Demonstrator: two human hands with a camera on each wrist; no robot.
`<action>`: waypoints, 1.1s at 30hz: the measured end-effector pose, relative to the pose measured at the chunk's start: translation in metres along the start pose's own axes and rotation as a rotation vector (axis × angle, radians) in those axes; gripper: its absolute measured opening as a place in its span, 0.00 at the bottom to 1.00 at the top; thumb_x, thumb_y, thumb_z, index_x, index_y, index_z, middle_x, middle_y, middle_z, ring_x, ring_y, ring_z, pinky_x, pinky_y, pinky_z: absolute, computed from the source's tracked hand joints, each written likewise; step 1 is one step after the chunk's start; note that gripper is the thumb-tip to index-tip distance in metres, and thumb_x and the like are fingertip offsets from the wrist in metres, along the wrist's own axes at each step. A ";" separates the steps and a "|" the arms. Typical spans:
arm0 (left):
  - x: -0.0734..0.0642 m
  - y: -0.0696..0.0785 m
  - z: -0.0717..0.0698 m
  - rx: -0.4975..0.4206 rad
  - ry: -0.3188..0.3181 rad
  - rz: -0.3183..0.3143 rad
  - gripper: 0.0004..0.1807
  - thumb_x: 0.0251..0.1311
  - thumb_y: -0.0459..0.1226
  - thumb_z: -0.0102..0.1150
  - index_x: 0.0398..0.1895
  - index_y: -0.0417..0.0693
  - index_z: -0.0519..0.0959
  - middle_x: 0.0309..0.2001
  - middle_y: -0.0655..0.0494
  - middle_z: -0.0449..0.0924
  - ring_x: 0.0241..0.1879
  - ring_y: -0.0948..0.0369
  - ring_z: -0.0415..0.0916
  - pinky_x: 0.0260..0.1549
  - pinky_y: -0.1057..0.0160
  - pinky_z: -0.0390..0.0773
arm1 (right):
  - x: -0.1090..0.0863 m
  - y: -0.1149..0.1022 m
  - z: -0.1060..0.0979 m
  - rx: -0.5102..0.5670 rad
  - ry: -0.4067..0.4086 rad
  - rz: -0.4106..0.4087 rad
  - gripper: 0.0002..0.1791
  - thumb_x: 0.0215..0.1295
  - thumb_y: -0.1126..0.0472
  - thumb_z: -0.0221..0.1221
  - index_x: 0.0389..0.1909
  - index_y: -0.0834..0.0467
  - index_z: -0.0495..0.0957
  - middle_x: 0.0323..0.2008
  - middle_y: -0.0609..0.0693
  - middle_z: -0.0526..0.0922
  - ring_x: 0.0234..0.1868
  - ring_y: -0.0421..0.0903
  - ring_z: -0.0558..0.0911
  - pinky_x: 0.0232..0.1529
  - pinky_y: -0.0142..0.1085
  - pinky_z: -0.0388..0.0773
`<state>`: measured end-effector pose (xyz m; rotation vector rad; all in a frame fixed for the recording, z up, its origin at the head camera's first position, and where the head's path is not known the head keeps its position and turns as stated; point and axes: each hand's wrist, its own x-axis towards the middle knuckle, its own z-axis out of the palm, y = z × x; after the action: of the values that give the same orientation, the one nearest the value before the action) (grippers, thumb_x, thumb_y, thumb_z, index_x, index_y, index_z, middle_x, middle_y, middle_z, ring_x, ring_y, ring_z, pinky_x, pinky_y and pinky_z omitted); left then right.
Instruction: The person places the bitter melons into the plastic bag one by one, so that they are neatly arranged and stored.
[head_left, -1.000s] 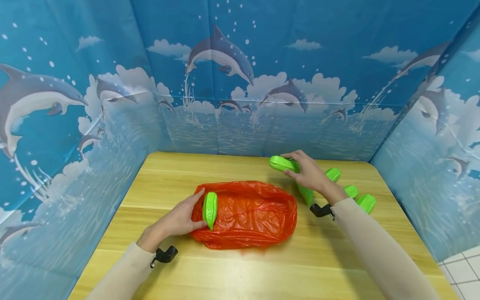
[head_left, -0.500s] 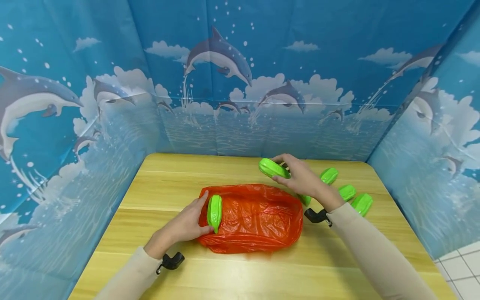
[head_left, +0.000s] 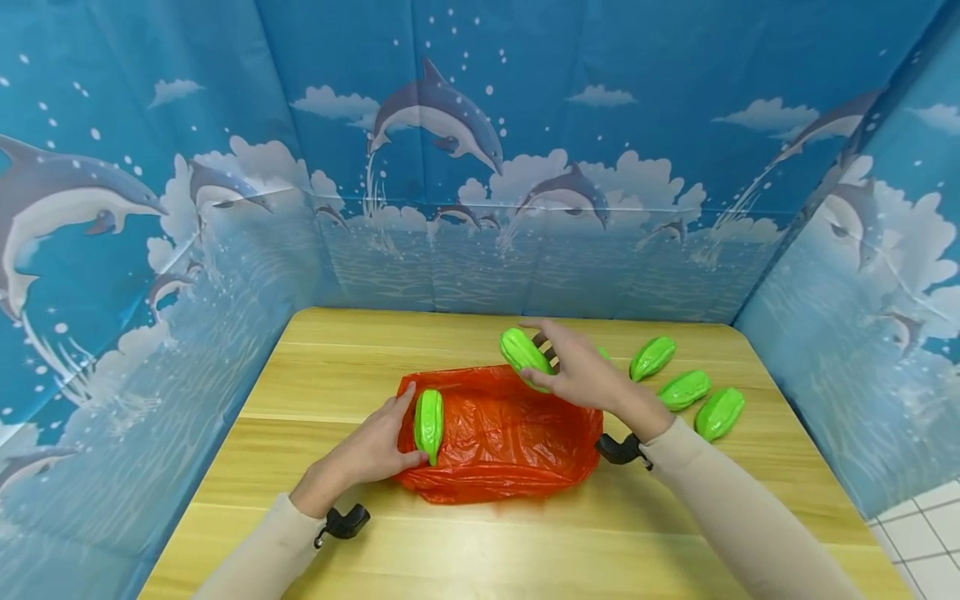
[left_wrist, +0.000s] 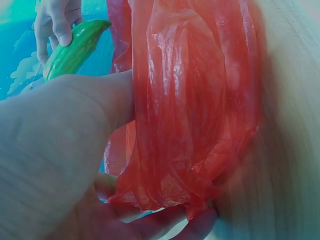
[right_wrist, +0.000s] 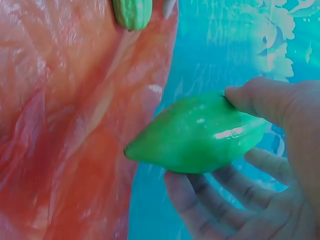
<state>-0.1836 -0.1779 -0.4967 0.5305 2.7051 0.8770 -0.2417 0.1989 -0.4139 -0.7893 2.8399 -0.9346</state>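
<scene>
A red plastic bag lies spread on the table with its mouth wide. At its left end my left hand holds the rim, thumb over the edge and fingers outside the film. Just inside that end rests a green ribbed fruit, shaped like a star fruit. My right hand grips another green ribbed fruit between thumb and fingers, over the bag's far right rim. In the right wrist view its pointed end faces the bag.
Several more green fruits lie right of the bag, among them one at the back, one in the middle and one nearer. A dolphin-print curtain encloses the wooden table at the back and sides.
My right hand has moved left and nearer with its green fruit, from beside the others to over the bag's rim. Earlier, my left hand and the bag shifted slightly right in view.
</scene>
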 end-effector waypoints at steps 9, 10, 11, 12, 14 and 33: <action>0.003 0.000 0.001 0.012 -0.004 -0.002 0.67 0.70 0.47 0.84 0.98 0.38 0.47 0.91 0.28 0.60 0.89 0.32 0.66 0.86 0.33 0.72 | -0.003 -0.011 0.009 0.020 -0.018 -0.017 0.44 0.83 0.52 0.73 0.92 0.49 0.64 0.65 0.61 0.88 0.55 0.54 0.94 0.55 0.51 0.95; 0.003 0.000 0.001 0.012 -0.004 0.000 0.67 0.70 0.47 0.84 0.98 0.38 0.47 0.91 0.28 0.60 0.89 0.32 0.66 0.86 0.33 0.72 | -0.003 -0.011 0.010 0.026 -0.023 -0.016 0.44 0.83 0.52 0.73 0.92 0.49 0.65 0.66 0.61 0.88 0.54 0.53 0.94 0.55 0.51 0.95; 0.003 0.000 0.001 0.013 -0.003 -0.001 0.67 0.70 0.47 0.84 0.98 0.38 0.47 0.91 0.28 0.60 0.89 0.32 0.65 0.86 0.33 0.71 | -0.004 -0.012 0.012 0.036 -0.029 -0.014 0.43 0.83 0.52 0.73 0.92 0.48 0.65 0.66 0.61 0.87 0.53 0.54 0.95 0.55 0.50 0.95; 0.004 0.000 0.001 0.014 -0.003 0.000 0.67 0.70 0.47 0.84 0.98 0.37 0.47 0.91 0.28 0.60 0.89 0.32 0.65 0.86 0.33 0.71 | -0.004 -0.013 0.013 0.042 -0.033 -0.011 0.43 0.83 0.52 0.73 0.92 0.48 0.65 0.66 0.61 0.87 0.53 0.54 0.95 0.54 0.50 0.95; 0.004 0.001 0.001 0.017 -0.001 0.001 0.67 0.70 0.47 0.84 0.98 0.37 0.47 0.91 0.28 0.60 0.89 0.32 0.65 0.87 0.33 0.71 | -0.004 -0.015 0.015 0.054 -0.040 -0.003 0.42 0.83 0.51 0.73 0.91 0.48 0.66 0.67 0.60 0.87 0.53 0.54 0.94 0.53 0.49 0.95; 0.002 0.007 0.002 0.012 -0.006 -0.018 0.67 0.70 0.48 0.84 0.97 0.36 0.47 0.92 0.27 0.59 0.90 0.32 0.64 0.87 0.34 0.71 | 0.000 -0.025 0.032 0.127 -0.133 0.068 0.40 0.84 0.50 0.72 0.87 0.54 0.66 0.69 0.61 0.86 0.53 0.52 0.91 0.54 0.48 0.90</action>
<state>-0.1828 -0.1709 -0.4948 0.5098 2.7073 0.8545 -0.2240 0.1636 -0.4259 -0.7086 2.6464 -1.0015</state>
